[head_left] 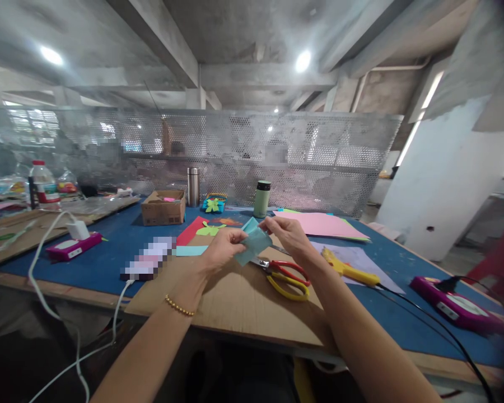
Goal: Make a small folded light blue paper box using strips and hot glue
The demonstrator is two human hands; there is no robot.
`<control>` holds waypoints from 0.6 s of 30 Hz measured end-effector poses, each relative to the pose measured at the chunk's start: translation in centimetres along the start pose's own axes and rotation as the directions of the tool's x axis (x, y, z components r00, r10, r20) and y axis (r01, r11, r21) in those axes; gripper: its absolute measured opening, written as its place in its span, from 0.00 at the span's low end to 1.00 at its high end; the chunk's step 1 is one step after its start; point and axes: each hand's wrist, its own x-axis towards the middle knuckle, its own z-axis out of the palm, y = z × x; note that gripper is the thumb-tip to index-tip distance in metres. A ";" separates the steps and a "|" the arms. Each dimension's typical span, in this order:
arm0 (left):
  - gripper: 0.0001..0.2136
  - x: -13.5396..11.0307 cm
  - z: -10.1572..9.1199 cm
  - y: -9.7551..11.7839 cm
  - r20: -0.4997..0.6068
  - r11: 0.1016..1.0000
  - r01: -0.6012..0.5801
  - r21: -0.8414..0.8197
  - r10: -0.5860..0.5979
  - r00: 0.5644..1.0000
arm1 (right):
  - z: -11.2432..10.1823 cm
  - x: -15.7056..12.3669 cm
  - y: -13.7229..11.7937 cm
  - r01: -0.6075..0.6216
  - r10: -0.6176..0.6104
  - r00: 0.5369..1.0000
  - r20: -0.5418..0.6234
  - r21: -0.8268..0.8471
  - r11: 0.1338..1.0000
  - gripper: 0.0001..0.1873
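My left hand [222, 249] and my right hand [289, 235] both pinch a small teal piece of paper [252, 242], held up above a brown cardboard sheet [235, 302] on the blue table [109, 257]. The left fingers grip its lower left edge, the right fingers its upper right corner. Just below the paper lie scissors [286, 274] with red and yellow handles. A yellow glue gun [349, 270] lies to the right of my right wrist. A strip of teal paper [191, 251] lies flat on the cardboard by my left hand.
Pink paper sheets [321, 224], red paper [192, 229] with green cut-outs, a cardboard box [163, 207], a steel flask [193, 186] and a green tumbler [261, 198] stand farther back. Magenta devices [73, 247] [457, 305] with cables lie left and right. A perforated metal screen [277, 157] closes the back.
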 end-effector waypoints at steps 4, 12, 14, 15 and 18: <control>0.07 0.2 -0.1 -0.1 -0.065 1.000 0.011 -0.001 -0.011 0.998 | -0.8 -0.1 -0.2 0.032 -0.037 0.998 -0.048 -0.098 0.995 0.22; 0.06 0.0 0.1 0.4 -0.060 1.000 0.009 0.015 -0.008 0.998 | -0.3 -0.6 -0.1 0.004 0.001 0.999 0.042 -0.127 0.992 0.17; 0.08 -0.2 0.2 0.5 -0.058 1.000 0.021 0.022 -0.020 0.998 | -0.1 -0.7 -0.5 0.004 0.004 0.998 0.062 -0.130 0.992 0.16; 0.10 -0.2 0.3 0.6 -0.058 0.999 0.026 0.021 -0.025 0.998 | 0.0 -0.8 -0.8 0.003 0.007 0.997 0.077 -0.126 0.992 0.16; 0.12 -0.2 0.4 0.6 -0.054 0.999 0.016 0.033 -0.014 0.998 | 0.2 -0.8 -1.3 -0.014 0.026 0.991 0.129 -0.095 0.995 0.15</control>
